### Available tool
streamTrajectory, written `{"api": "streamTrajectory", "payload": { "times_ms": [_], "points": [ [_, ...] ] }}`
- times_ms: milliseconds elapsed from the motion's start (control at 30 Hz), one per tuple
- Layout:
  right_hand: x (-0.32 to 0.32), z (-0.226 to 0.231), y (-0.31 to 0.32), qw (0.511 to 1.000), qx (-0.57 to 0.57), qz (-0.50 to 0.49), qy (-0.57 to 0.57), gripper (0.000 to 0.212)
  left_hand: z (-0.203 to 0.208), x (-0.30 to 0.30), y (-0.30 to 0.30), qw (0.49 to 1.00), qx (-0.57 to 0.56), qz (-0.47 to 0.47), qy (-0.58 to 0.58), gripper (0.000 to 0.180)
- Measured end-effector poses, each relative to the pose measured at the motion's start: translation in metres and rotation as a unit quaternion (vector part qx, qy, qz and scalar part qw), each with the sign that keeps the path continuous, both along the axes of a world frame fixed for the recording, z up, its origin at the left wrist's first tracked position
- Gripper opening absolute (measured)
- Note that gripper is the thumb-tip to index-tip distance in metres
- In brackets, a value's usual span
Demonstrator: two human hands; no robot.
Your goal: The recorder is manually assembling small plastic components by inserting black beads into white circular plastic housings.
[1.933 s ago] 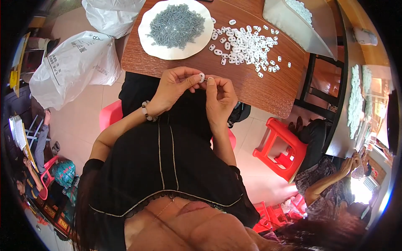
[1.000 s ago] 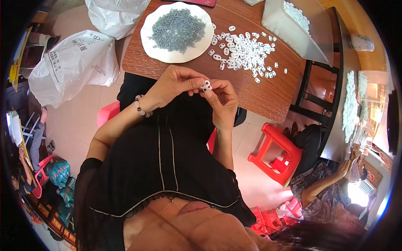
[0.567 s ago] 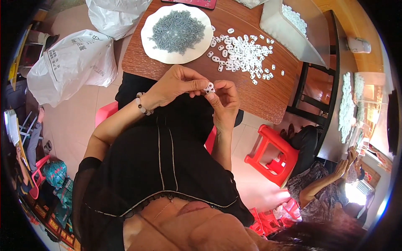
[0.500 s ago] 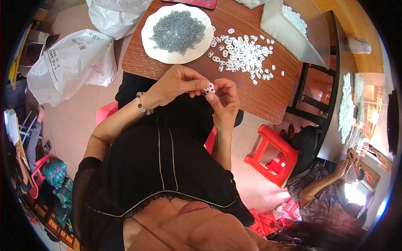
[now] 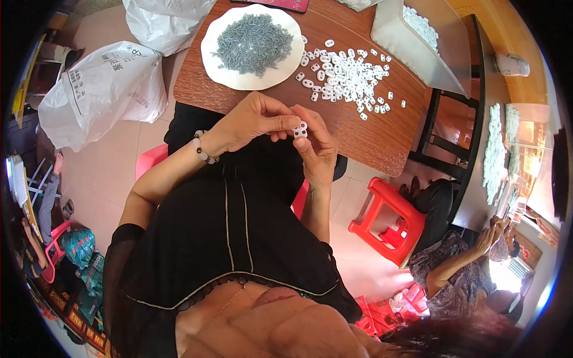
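Note:
Between my two hands is a small white plastic piece (image 5: 300,129) with several dark holes. My left hand (image 5: 261,121) pinches its upper left side with thumb and fingertips. From the right, my right hand (image 5: 316,148) grips it too, thumb below and fingers curled behind. Both hands are held just off the front edge of the wooden table (image 5: 262,102). On the table beyond them lies a loose pile of similar small white pieces (image 5: 349,77). Left of that pile, a white scalloped plate (image 5: 212,70) holds a heap of small grey rod-like parts (image 5: 253,45).
A pale bin (image 5: 399,46) of white pieces stands at the table's back right. White sacks (image 5: 107,92) sit on the floor at left. A red stool (image 5: 388,221) stands at right, near a co-worker (image 5: 447,268) at another table. Green bags (image 5: 80,247) lie at lower left.
The white piece has turned slightly and shows more of its holed face. My right hand's fingers have closed in toward the left hand. The co-worker's hands have shifted slightly.

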State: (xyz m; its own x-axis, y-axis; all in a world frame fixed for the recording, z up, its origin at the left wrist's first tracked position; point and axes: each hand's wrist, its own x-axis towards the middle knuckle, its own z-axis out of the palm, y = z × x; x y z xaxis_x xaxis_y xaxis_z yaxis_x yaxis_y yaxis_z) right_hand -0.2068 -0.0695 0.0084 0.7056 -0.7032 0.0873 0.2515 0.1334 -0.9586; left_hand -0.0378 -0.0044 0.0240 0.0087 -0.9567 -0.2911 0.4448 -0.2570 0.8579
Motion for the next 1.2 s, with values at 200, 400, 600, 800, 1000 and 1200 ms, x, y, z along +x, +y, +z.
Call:
{"api": "streamTrajectory", "payload": {
  "times_ms": [200,400,600,800,1000,1200],
  "points": [
    [0.002,-0.008,0.002,0.999,0.024,-0.004,-0.046,0.039,-0.001,-0.002,0.003,0.998,-0.005,0.003,0.056,0.021],
    [0.004,-0.010,0.005,0.999,0.032,-0.010,-0.034,0.037,-0.001,-0.008,0.008,0.999,-0.003,0.035,0.018,0.022],
    [0.004,-0.007,0.005,0.999,0.000,-0.019,-0.036,0.036,0.008,-0.011,0.009,0.998,-0.018,0.042,-0.041,0.024],
    [0.005,-0.003,0.007,0.999,-0.028,-0.026,-0.023,0.034,0.011,-0.011,0.014,0.998,-0.009,0.039,-0.054,0.024],
    [0.004,-0.004,0.005,0.999,-0.033,-0.014,-0.030,0.035,0.016,-0.012,0.015,0.998,-0.005,0.040,-0.051,0.022],
    [0.004,-0.005,0.004,0.996,-0.084,-0.008,-0.011,0.040,0.019,-0.009,0.015,0.997,-0.003,0.019,-0.079,0.021]
  ]
}}
